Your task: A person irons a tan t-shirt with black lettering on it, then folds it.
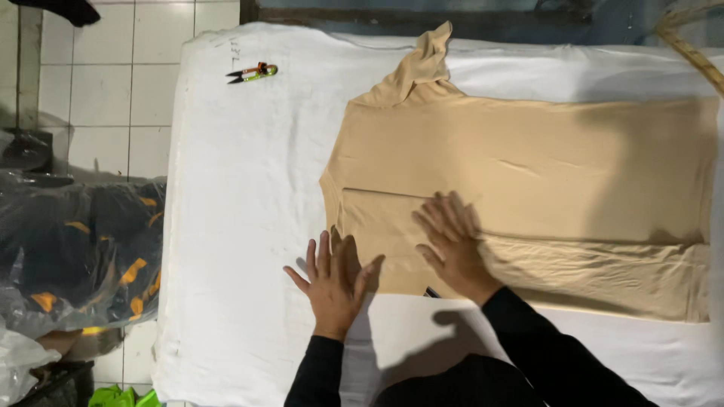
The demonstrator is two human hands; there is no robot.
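Note:
A beige garment (528, 173) lies spread flat across a table covered in white cloth (249, 188), its near edge folded over along the length. My right hand (451, 243) presses flat on the folded near part, fingers spread. My left hand (332, 280) lies open at the garment's left corner, fingertips at the fabric edge and palm on the white cloth. Neither hand grips anything. Both arms wear black sleeves.
Small thread snips (253, 72) with orange and green handles rest near the table's far left corner. A clear plastic bag of dark and orange items (75, 256) sits on the tiled floor at left. A woven strap (690, 45) crosses the top right corner.

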